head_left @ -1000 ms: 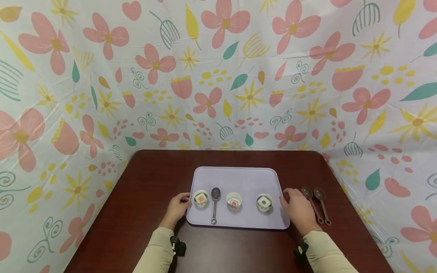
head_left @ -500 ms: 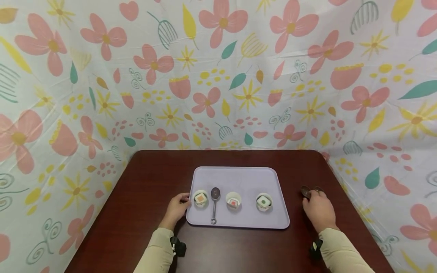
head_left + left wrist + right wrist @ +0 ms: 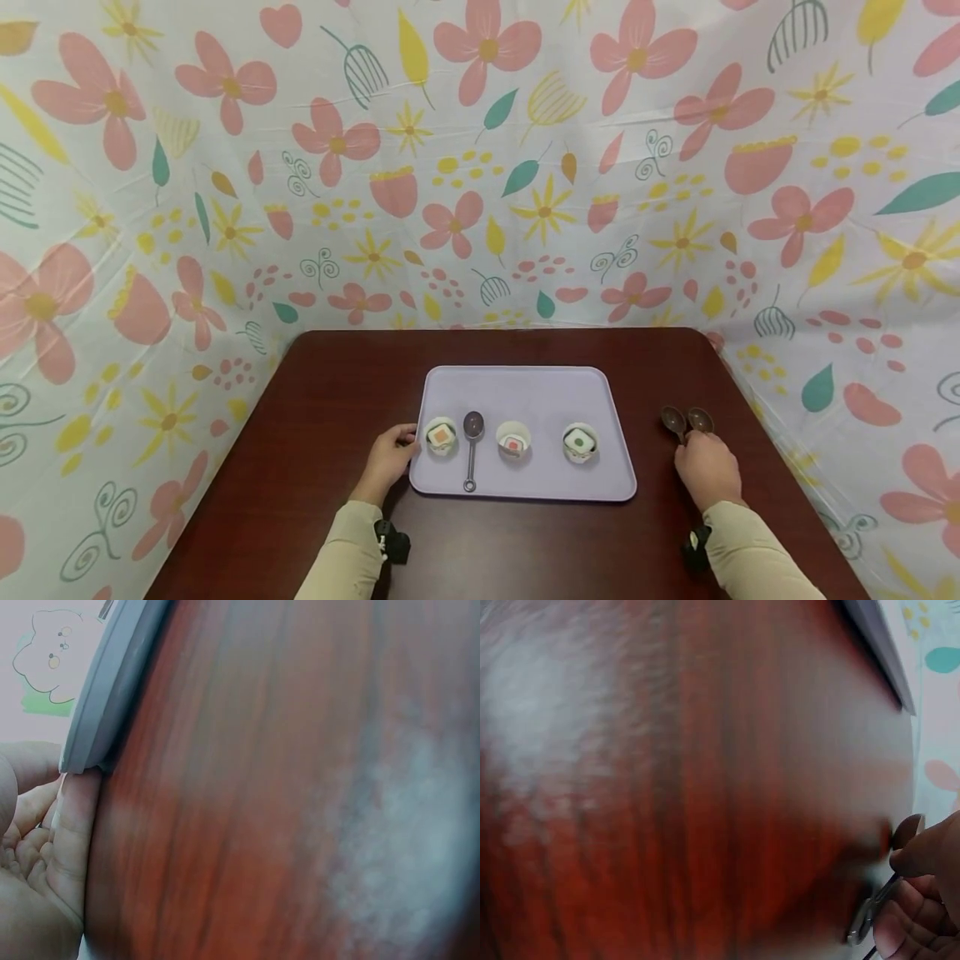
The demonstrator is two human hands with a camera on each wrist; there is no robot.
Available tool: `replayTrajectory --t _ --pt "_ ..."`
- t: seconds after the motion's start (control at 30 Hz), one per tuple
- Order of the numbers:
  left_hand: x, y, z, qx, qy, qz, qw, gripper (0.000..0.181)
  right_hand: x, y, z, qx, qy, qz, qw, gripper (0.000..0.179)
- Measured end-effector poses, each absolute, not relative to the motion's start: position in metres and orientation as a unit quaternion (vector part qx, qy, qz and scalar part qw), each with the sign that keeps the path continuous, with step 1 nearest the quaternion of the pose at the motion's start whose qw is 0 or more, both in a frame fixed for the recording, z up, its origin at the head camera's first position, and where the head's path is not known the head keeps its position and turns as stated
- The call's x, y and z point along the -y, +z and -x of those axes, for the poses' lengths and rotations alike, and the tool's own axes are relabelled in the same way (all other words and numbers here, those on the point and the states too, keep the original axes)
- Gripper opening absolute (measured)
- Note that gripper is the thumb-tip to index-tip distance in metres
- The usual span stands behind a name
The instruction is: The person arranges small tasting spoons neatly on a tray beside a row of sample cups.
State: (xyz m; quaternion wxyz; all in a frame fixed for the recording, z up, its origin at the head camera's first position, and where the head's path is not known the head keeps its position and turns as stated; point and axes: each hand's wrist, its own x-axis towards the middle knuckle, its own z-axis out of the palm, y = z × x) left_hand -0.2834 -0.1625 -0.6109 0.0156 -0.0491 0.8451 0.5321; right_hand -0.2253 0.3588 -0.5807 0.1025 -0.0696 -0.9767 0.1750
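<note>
My left hand (image 3: 392, 457) grips the left edge of a pale lilac tray (image 3: 525, 387), thumb side by the rim. In the left wrist view its fingers curl at the tray's corner (image 3: 97, 746). A spoon (image 3: 472, 427) lies upright on the tray between small paper cups. Off to the right, my right hand (image 3: 708, 471) holds two dark spoons (image 3: 672, 418) by their handles, bowls pointing away, close over the table. The right wrist view shows thumb and fingers pinching a handle, with a ring end (image 3: 861, 922) sticking out; the palm hides much of both handles.
Three paper cups stand on the tray: one with an orange-marked white block (image 3: 441, 436), one with a red-marked block (image 3: 513, 446), one with a green-marked block (image 3: 581, 443). The brown table (image 3: 352, 375) meets a floral cloth (image 3: 480, 250) behind and at both sides.
My right hand has left the tray's right edge, moved right to the spoons and slid down from the bowls onto the handles. The left hand and tray have stayed put.
</note>
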Motion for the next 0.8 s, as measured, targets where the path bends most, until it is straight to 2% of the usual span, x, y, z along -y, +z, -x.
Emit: replayTrajectory --t 0.17,0.4,0.8 --pt "0.162 -0.611 0.283 -0.839 0.542 0.048 0.021 0.033 -0.361 -0.583 0.224 0.976 0.179 0.069 0.100 0.024" --pt "0.166 -0.610 0.283 -0.837 0.544 0.056 0.014 0.032 -0.358 -0.577 0.227 0.973 0.193 0.065 0.104 0.018" --pt "0.165 -0.612 0.281 -0.821 0.568 0.058 0.020 0.032 -0.336 -0.550 0.231 0.961 0.247 0.093 0.080 0.023"
